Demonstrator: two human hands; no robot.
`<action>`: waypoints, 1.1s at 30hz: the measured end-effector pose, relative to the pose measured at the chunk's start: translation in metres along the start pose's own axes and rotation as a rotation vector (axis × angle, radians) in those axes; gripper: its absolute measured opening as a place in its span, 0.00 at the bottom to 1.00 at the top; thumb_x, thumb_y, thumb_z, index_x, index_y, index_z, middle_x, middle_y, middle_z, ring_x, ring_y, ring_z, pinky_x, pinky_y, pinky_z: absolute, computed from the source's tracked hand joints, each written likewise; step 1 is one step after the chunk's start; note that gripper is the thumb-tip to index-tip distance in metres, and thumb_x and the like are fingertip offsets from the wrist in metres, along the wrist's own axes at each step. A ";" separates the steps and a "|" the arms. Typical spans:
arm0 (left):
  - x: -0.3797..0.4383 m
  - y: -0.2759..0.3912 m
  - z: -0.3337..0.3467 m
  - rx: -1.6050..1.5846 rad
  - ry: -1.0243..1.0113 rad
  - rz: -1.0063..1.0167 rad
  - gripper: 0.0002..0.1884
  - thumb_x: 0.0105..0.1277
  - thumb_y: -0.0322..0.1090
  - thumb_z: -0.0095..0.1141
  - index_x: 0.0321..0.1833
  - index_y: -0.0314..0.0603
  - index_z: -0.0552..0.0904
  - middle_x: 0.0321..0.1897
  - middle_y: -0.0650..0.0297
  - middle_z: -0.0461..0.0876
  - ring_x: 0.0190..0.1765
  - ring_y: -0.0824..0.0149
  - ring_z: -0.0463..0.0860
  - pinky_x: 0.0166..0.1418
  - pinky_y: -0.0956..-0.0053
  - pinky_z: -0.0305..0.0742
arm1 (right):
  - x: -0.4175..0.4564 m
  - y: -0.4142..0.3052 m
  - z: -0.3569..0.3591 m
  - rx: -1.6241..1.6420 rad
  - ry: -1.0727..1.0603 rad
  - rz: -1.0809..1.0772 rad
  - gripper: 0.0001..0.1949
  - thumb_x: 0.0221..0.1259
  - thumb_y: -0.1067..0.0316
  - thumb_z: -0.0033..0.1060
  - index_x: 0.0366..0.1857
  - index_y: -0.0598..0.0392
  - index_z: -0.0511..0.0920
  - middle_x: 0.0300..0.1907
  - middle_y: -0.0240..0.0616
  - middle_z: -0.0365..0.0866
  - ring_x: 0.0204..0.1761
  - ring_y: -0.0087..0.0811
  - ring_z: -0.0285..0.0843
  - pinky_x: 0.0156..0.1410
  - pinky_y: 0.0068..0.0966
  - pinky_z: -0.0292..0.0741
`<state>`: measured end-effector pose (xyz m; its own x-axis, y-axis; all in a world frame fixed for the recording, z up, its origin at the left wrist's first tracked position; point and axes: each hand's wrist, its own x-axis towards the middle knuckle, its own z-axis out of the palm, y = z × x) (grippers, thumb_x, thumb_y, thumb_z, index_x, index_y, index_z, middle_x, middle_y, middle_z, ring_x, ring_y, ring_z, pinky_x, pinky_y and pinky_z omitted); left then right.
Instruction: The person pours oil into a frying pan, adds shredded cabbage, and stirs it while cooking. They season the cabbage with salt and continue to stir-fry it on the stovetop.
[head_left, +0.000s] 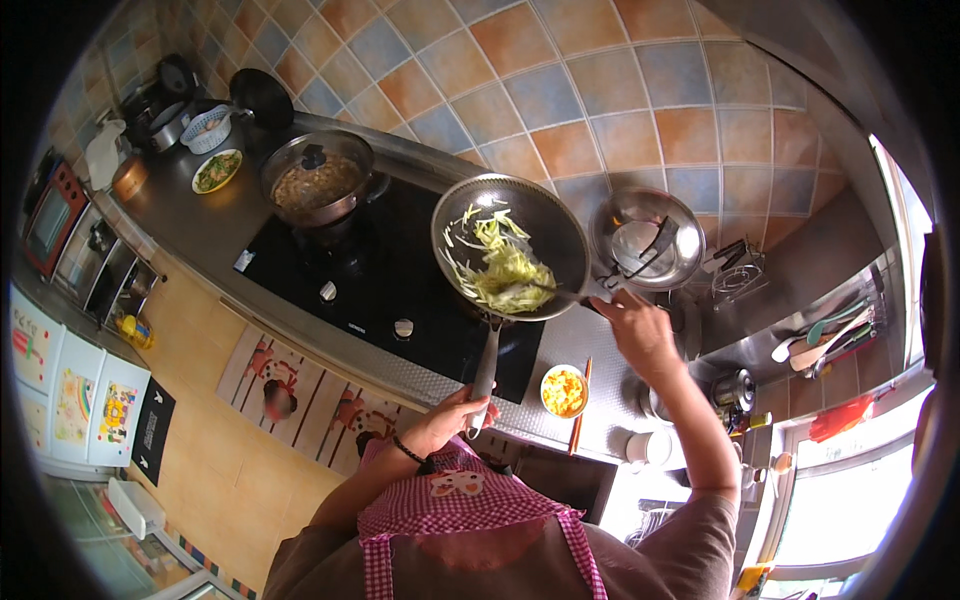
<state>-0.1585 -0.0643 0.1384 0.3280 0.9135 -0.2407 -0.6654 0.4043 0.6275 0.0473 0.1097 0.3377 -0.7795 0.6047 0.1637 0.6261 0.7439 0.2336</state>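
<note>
My left hand (448, 417) grips the metal handle of a frying pan (450, 199), which sits over the right side of the black cooktop (360, 281). Pale green shredded vegetable (506, 274) lies in the pan, heaped toward its near side. In my right hand (637, 326) is the dark handle of a spatula (571, 295); its far end reaches into the shreds and is partly hidden by them. A bowl of chopped yellow food, perhaps scrambled egg (564, 391), stands on the counter below my right hand, with chopsticks (577, 427) beside it.
A glass-lidded pot (319, 214) of brown food stands at the cooktop's left. Behind my right hand, a pan lid (686, 259) leans near the tiled wall (600, 90). A plate of green food (217, 171) and a blue basket (206, 129) are far left. Utensils (825, 337) hang at right.
</note>
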 end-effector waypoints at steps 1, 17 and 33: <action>0.001 0.000 -0.001 -0.001 -0.002 -0.004 0.19 0.69 0.35 0.46 0.61 0.39 0.64 0.37 0.58 0.77 0.39 0.68 0.78 0.46 0.73 0.72 | 0.004 -0.004 0.017 -0.052 0.035 0.026 0.21 0.50 0.77 0.49 0.48 0.41 0.78 0.34 0.33 0.74 0.36 0.31 0.77 0.37 0.28 0.77; 0.001 -0.005 -0.007 -0.029 -0.004 0.002 0.19 0.69 0.34 0.45 0.61 0.39 0.64 0.37 0.58 0.77 0.38 0.68 0.78 0.46 0.73 0.73 | -0.010 0.031 -0.052 0.060 -0.032 -0.052 0.16 0.53 0.69 0.58 0.47 0.40 0.79 0.33 0.33 0.76 0.30 0.35 0.79 0.33 0.29 0.76; 0.002 -0.005 -0.003 -0.018 -0.010 0.011 0.19 0.69 0.33 0.45 0.61 0.39 0.64 0.37 0.57 0.77 0.39 0.68 0.77 0.46 0.73 0.72 | 0.034 0.035 -0.007 -0.177 -0.047 -0.144 0.19 0.51 0.76 0.51 0.47 0.42 0.78 0.30 0.36 0.73 0.34 0.35 0.78 0.36 0.31 0.76</action>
<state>-0.1564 -0.0642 0.1330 0.3272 0.9176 -0.2258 -0.6808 0.3946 0.6171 0.0429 0.1544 0.3582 -0.8563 0.5113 0.0725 0.4918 0.7646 0.4166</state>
